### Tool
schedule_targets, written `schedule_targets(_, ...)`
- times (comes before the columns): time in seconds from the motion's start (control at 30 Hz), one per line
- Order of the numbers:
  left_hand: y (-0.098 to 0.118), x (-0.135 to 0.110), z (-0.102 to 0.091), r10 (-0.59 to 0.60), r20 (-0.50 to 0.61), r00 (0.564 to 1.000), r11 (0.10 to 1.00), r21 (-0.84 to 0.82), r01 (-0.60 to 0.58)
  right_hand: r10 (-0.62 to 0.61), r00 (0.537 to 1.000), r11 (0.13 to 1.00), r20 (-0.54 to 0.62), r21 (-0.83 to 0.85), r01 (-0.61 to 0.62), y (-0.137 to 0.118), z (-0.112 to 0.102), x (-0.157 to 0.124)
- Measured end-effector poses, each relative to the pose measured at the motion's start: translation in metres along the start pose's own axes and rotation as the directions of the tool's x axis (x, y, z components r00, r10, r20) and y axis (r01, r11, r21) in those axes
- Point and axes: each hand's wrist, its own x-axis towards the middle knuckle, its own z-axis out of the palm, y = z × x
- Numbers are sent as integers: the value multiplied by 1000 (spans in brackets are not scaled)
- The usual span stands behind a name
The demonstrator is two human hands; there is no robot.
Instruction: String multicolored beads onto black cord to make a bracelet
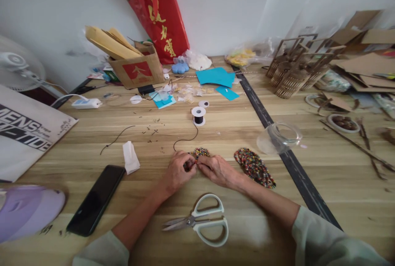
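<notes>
In the head view, both hands meet over a small bunch of multicoloured bead strands (202, 151) on the wooden table. My left hand (181, 168) is closed, its fingertips pinching the strand's near end. Against it, my right hand (217, 169) pinches the same strand with thumb and forefinger. Black cord (187, 139) runs from beside my left hand up to a white spool (198, 114) wound with black. A larger heap of beaded strands (254, 167) lies right of my right hand. White-handled scissors (197, 220) rest nearer me, blades pointing left. The exact grip is partly hidden by the fingers.
A black phone (96, 200) and a folded white paper (131, 157) lie to the left. A clear plastic container (279, 137) stands to the right. Farther back are blue cards (216, 77), a cardboard box (135, 66), a red bag (163, 19) and bamboo baskets (291, 79).
</notes>
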Motion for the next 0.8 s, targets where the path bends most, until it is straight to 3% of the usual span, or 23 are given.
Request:
schedule_targets(0.27,-3,0,-1,-19,26,999,1000,-4,20,-5,1000,998,3,62,5,3,2,0)
schedule_targets(0.5,-9,2,-12,-52,158,986,977,-195,83,22,995,970,-95,242,2,10,8,3)
schedule_targets(0.8,-11,3,-15,-29,211,977,970,-230,79,51,996,962,-66,273,-31,10,6,3)
